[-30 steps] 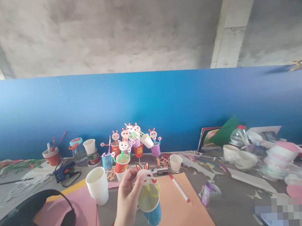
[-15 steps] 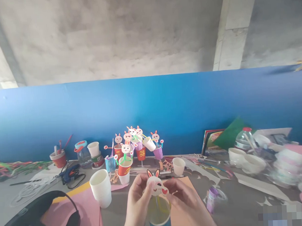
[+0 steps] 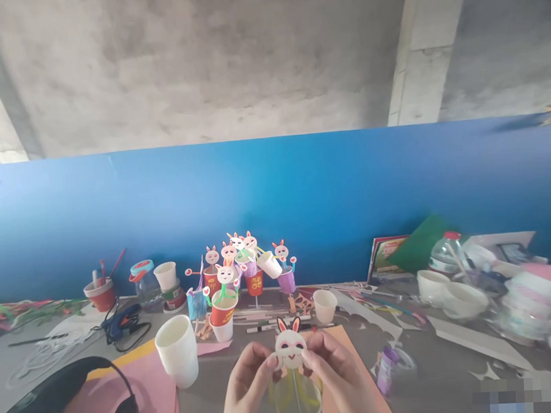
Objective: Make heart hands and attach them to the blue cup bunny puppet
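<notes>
A paper rabbit head (image 3: 290,347) with pink-lined ears stands on a stick above a blue paper cup (image 3: 299,406), facing me. Yellow bent strips come up at both sides of the cup's rim. My left hand (image 3: 250,378) pinches at the rabbit's left cheek, where a small pale disc shows by the thumb. My right hand (image 3: 340,374) pinches at the other cheek, its thumb near the face edge. Whether the fingers grip the head itself or only the small pieces beside it, I cannot tell.
Finished rabbit cups (image 3: 224,294) cluster at the back. A white cup stack (image 3: 178,351) and black headband-like object (image 3: 96,397) lie left, near a blue glue gun (image 3: 123,323). Right are a purple tube (image 3: 387,369), paper scraps (image 3: 477,338) and bowls (image 3: 462,300).
The rabbit head has turned upright towards me and shifted slightly right. My left thumb has come off the face to its side. The disc with a heart beside my right thumb is now hidden.
</notes>
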Action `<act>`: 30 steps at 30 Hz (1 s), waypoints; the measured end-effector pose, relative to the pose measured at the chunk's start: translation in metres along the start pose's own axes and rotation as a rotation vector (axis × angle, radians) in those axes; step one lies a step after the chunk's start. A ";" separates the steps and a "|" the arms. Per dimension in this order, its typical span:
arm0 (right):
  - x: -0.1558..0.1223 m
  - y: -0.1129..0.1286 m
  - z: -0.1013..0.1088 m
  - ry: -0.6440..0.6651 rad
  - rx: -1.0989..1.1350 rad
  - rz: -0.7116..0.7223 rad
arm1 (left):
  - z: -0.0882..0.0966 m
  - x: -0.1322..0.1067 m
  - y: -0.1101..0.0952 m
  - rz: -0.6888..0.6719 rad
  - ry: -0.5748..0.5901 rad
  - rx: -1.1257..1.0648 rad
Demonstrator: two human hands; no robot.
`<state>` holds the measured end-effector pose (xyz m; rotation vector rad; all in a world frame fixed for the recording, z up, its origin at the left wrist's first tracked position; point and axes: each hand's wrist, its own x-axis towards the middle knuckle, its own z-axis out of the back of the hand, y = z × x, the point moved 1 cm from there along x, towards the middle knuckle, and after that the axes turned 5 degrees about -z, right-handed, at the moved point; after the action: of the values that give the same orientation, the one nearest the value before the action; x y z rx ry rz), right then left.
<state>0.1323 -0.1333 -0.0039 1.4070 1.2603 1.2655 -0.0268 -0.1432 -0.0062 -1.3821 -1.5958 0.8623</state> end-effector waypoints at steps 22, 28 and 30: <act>-0.023 -0.039 -0.009 0.322 0.061 -0.066 | 0.009 -0.004 0.006 -0.054 -0.202 0.098; -0.022 -0.042 -0.012 0.311 0.072 -0.078 | 0.017 -0.008 0.016 -0.009 -0.202 0.058; -0.023 -0.043 -0.013 0.313 0.082 -0.079 | 0.018 -0.007 0.014 -0.037 -0.198 0.093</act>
<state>0.1136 -0.1504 -0.0480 1.2337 1.5770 1.4322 -0.0375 -0.1477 -0.0276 -1.2296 -1.7018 1.0648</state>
